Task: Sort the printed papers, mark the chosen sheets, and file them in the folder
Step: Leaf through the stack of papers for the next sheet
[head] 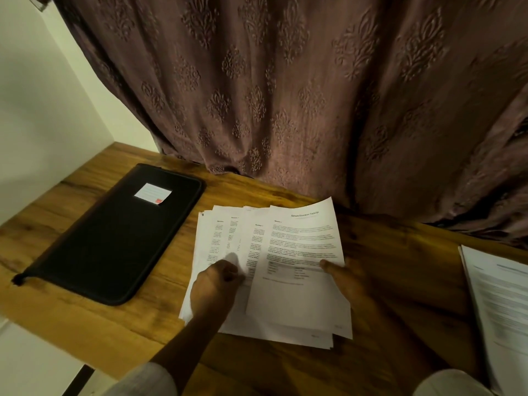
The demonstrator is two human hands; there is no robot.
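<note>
Table (85, 324): wooden, warm brown grain with dark knots.
Curtain (285, 95): mauve-brown, embossed with floral motifs, hung behind the table's far edge, hem touching the tabletop.
Wall (43, 110): pale, plain, left of the table.

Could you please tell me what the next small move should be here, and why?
Probably slide the top white printed sheet clear with the right hand, whose thumb pinches its edge, while the left hand grips the fanned white stack beneath.
</note>
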